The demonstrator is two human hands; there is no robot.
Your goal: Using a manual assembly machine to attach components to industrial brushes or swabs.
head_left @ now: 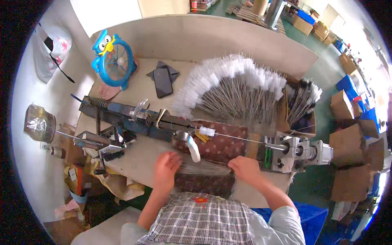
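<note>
A bundle of thin metal wires lies across the front of the bench, between my two hands. My right hand pinches thumb and forefinger together at the right end of these wires. At their left end is my left hand, its fingers curled and slightly blurred; what it holds, if anything, is hidden. Beyond my hands a white-bristled brush on a twisted wire stretches toward the motor unit at the right. A lever with a white-wrapped handle points toward me from the dark metal machine.
A fan-shaped heap of finished white brushes fills the back of the bench, beside a box of darker brushes. A phone and a blue toy-shaped fan stand at back left. Cardboard boxes line the right side.
</note>
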